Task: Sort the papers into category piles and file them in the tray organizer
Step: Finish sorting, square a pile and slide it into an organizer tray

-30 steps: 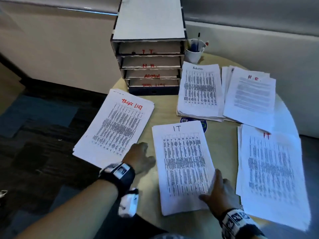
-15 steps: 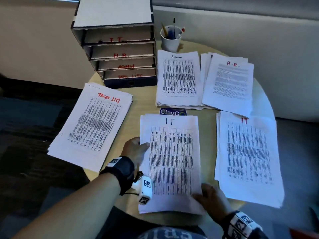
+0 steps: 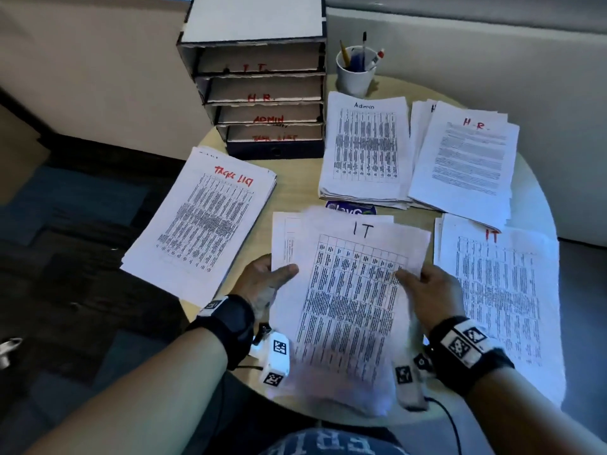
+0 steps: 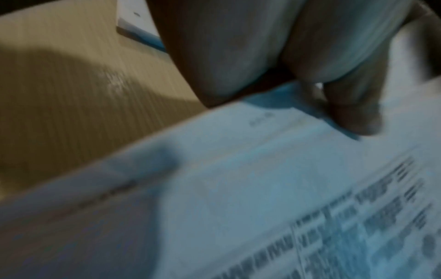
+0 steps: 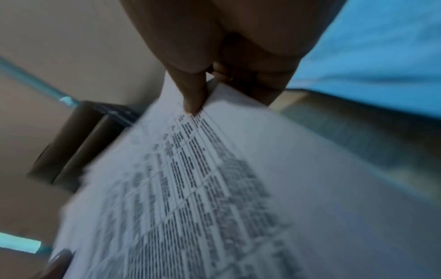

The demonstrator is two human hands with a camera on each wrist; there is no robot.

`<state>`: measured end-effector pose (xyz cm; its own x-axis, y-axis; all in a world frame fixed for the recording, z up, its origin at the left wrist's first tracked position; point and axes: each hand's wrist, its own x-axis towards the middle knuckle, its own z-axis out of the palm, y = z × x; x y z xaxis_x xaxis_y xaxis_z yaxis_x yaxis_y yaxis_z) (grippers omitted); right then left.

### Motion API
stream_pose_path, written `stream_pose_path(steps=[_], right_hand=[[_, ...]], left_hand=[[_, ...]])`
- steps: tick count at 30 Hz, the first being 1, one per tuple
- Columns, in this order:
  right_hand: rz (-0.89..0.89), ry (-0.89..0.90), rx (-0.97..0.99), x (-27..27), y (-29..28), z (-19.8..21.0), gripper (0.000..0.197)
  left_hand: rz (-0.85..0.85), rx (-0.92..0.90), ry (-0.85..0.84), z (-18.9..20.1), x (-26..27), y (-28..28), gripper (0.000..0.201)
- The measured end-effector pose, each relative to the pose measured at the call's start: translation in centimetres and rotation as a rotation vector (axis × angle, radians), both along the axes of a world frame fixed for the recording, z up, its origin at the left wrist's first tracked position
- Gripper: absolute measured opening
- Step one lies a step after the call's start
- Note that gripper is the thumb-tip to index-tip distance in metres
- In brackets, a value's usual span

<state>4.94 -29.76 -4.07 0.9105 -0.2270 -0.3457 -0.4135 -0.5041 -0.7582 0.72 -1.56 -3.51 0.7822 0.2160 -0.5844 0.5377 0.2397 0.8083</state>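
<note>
A stack of printed sheets marked "IT" in black (image 3: 348,290) is lifted off the round table, its sheets slightly fanned. My left hand (image 3: 269,279) grips its left edge, thumb on top. At the stack's right edge my right hand (image 3: 423,287) pinches it, thumb (image 5: 193,98) on the page. The cardboard tray organizer (image 3: 262,93) stands at the back with slots lettered I.T., H.R., ADMIN and TASK LIST. Other piles lie around: "Task List" (image 3: 203,221) at left, "Admin" (image 3: 364,146), "H.R." (image 3: 466,159) and a red "IT" pile (image 3: 499,300) at right.
A white cup of pens (image 3: 356,70) stands right of the organizer. A blue sticker (image 3: 351,208) shows on the wooden table (image 3: 295,188) behind the held stack. Carpeted floor lies to the left, a pale wall behind.
Both hands moved from the table and the stack's bottom onto the black "IT" stack's side edges and raised it; its sheets have fanned out.
</note>
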Motion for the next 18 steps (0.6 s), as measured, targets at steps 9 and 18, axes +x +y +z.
stream_pose_path(steps=[9,18], right_hand=[[0.043,-0.054,-0.063,-2.5,-3.1,0.4,0.018],[-0.025,-0.082,0.396,-3.4,-3.5,1.0,0.024]], left_hand=[[-0.088,0.388,0.024,-2.3,0.1,0.9,0.037],[-0.390,0.203,-0.068,-2.0,1.0,-1.2,0.046]])
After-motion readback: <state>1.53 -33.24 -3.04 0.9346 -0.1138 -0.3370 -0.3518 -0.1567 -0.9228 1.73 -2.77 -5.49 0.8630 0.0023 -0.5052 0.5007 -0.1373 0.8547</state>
